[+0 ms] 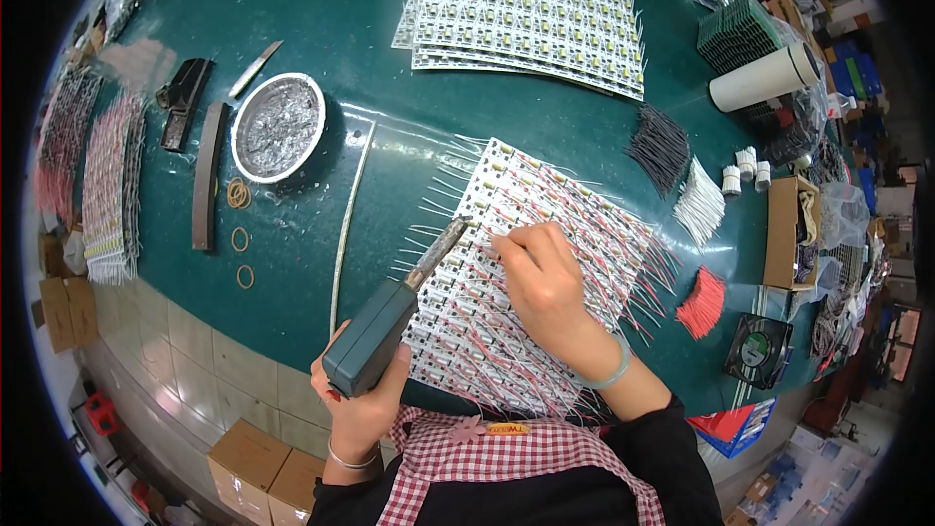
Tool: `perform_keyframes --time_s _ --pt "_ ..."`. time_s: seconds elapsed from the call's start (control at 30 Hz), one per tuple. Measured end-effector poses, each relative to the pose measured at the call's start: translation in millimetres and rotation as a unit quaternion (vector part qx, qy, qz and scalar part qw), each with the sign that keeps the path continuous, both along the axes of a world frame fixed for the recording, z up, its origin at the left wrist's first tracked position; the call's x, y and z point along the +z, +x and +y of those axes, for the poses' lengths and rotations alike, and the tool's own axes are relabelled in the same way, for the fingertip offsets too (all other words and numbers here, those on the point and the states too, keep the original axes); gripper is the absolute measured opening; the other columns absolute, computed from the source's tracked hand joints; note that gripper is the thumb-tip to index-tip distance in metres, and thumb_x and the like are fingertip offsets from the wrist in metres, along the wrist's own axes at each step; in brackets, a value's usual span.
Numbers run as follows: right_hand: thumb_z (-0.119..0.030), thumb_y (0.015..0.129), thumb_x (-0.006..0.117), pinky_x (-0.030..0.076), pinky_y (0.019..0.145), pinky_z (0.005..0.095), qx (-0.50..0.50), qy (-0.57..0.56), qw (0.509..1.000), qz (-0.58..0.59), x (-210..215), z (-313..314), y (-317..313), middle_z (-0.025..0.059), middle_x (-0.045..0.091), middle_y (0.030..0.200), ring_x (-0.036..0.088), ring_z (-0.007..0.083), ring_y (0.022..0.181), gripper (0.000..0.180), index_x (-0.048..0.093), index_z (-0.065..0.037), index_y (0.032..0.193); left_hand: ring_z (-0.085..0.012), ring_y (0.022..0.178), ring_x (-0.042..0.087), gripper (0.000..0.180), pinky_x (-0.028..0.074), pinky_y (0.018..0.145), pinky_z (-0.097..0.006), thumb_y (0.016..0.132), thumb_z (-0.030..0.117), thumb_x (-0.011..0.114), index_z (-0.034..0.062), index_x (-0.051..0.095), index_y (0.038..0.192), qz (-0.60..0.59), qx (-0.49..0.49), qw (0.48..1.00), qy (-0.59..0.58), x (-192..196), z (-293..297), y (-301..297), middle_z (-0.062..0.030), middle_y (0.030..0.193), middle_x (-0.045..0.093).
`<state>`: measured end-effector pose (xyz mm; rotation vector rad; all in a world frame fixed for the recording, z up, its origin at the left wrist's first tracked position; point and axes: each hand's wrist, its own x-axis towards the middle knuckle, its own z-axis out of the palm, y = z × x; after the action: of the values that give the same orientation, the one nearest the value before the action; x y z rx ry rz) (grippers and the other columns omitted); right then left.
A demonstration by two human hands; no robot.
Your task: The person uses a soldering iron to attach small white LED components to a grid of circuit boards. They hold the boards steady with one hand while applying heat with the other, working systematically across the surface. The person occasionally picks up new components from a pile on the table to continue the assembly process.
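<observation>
A: From my remote seat I see the left hand (362, 397) wrapped round the dark green, block-shaped handle of a soldering iron (375, 336); fingers pressed shut about it; its metal tip rests at the near-left edge of the white panel of small circuit boards with red and white wire leads (526, 282), which lies mid-desk on the teal desk (331, 0).

B: And the right hand (545, 278)?

A: It lies on the panel, fingers bunched together near the tip; I judge they pinch a thin lead, though I cannot tell which wire.

B: How do I do this well?

A: I'd keep the tip steady on one pad; hold the lead still until the joint sets; keep fingertips back from the hot metal; tin from the round metal dish of grey solder dross (278, 127) when needed.

B: Anything unclear?

A: The joint itself is hidden under the knuckles; the far stack of white boards (531, 5) bends at the rim; the right-edge clutter is too small to read.
</observation>
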<state>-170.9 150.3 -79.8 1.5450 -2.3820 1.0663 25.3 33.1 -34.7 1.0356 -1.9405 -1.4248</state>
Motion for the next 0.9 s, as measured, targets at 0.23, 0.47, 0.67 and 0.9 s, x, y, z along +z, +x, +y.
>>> perform_keyframes --time_s 0.23,0.47,0.67,0.9 --pt "0.007 0.067 0.063 0.048 0.064 0.0359 0.015 -0.011 1.000 -0.007 11 4 11 0.0105 0.059 0.088 0.057 0.0264 0.079 0.032 0.066 0.004 0.099 -0.0138 0.074 0.065 0.024 0.052 0.065 -0.027 0.073 -0.001 0.078 -0.0072 0.069 0.094 -0.006 -0.014 1.000 -0.028 -4 1 10 -0.0106 0.088 0.070" --pt "0.008 0.068 0.061 0.048 0.064 0.0351 0.012 -0.005 1.000 -0.013 -3 3 14 0.0105 0.059 0.087 0.056 0.0266 0.079 0.032 0.066 0.003 0.100 -0.0138 0.069 0.063 0.021 0.048 0.061 -0.026 0.072 -0.004 0.075 -0.0058 0.068 0.091 0.011 -0.027 1.000 -0.013 0 1 8 -0.0090 0.083 0.066" --pt "0.008 0.069 0.061 0.049 0.067 0.0363 0.019 0.017 1.000 -0.018 -5 5 15 0.0116 0.058 0.091 0.056 0.0277 0.083 0.033 0.065 0.003 0.102 -0.0126 0.066 0.061 0.018 0.046 0.058 -0.025 0.072 -0.005 0.073 -0.0059 0.067 0.090 0.002 -0.044 0.999 -0.018 2 1 8 -0.0086 0.081 0.065" --pt "0.009 0.068 0.061 0.049 0.068 0.0364 0.019 0.019 1.000 -0.014 -5 4 16 0.0117 0.058 0.092 0.056 0.0281 0.084 0.035 0.065 0.004 0.103 -0.0106 0.063 0.057 0.015 0.043 0.055 -0.025 0.073 -0.007 0.071 -0.0058 0.066 0.087 0.018 -0.023 1.000 0.003 1 6 5 -0.0072 0.077 0.062"
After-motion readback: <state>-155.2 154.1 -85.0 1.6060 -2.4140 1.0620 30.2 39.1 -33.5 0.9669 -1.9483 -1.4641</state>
